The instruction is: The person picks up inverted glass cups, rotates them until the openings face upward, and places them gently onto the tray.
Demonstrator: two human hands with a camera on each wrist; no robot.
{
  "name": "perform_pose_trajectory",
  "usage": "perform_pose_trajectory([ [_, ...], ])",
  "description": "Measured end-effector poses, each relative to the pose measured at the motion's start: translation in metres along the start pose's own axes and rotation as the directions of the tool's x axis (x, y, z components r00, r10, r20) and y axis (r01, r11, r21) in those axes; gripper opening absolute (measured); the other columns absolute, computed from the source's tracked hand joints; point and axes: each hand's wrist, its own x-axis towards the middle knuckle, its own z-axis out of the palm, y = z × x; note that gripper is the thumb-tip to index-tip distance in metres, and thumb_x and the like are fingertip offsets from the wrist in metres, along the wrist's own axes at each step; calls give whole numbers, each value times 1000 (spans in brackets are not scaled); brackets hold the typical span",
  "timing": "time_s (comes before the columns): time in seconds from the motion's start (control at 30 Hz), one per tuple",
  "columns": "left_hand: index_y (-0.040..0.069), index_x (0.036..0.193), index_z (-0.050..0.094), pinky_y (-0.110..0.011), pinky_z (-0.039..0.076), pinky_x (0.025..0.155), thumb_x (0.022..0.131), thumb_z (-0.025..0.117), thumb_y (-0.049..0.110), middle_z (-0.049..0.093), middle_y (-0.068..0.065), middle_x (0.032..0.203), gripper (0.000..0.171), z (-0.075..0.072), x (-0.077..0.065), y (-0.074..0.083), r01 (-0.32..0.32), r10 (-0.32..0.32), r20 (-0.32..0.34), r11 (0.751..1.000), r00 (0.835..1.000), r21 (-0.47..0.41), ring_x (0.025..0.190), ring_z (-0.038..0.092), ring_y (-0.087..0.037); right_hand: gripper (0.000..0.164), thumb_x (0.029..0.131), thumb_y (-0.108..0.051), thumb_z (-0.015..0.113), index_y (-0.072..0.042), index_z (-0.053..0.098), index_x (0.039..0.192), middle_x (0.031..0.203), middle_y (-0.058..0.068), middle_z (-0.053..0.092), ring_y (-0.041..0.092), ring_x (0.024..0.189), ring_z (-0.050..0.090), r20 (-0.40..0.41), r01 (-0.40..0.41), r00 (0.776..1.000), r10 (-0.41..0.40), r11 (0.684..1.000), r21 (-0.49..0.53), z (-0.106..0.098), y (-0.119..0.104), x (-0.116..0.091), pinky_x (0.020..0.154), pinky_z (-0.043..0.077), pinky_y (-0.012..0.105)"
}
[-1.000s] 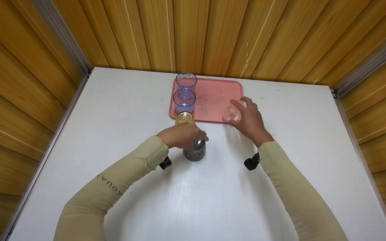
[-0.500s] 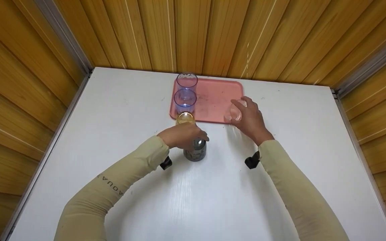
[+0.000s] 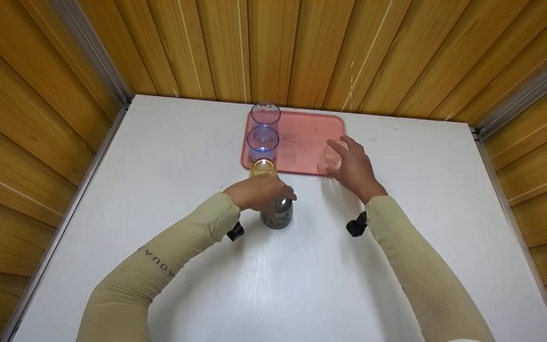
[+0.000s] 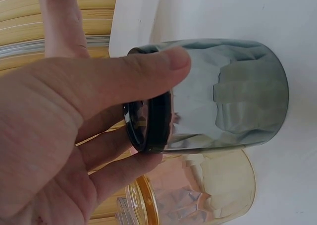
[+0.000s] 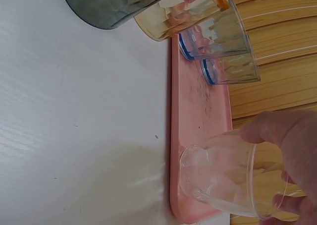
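Observation:
My left hand (image 3: 257, 190) grips a grey tinted tumbler (image 4: 242, 96) near its dark rim, the thumb on one side and fingers on the other. That tumbler stands upright on the white table, partly hidden by the hand in the head view. Just behind it is a yellow tumbler (image 4: 223, 185), beside the left fingers. My right hand (image 3: 353, 168) holds a clear tumbler (image 5: 218, 175) around its rim. The clear tumbler's base is at the front right corner of the pink tray (image 3: 302, 137).
Two blue-tinted tumblers, a nearer one (image 3: 262, 140) and a farther one (image 3: 266, 115), stand on the tray's left side, in line with the yellow and grey ones. A wood-panelled wall (image 3: 297, 52) rises close behind the tray. White tabletop (image 3: 264, 285) spreads in front.

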Motion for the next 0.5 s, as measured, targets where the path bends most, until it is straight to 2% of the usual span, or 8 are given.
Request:
perform_pose_trajectory([
  [0.17,20,129,63,-33,55,93,75,81,5,65,0,129,58,0,1,1,30,-30,19,999,999,-23,111,66,-16,74,85,-20,74,-25,38,149,160,9,21,34,147,21,16,-17,1000,17,1000,10,0,0,3,116,29,54],
  [0.5,20,130,62,-32,55,93,77,79,5,64,0,131,58,1,0,-1,20,-19,21,1000,1000,-17,113,65,-16,78,84,-23,75,-24,34,151,161,10,22,35,147,21,25,-14,1000,14,1000,6,0,0,9,116,30,54],
])
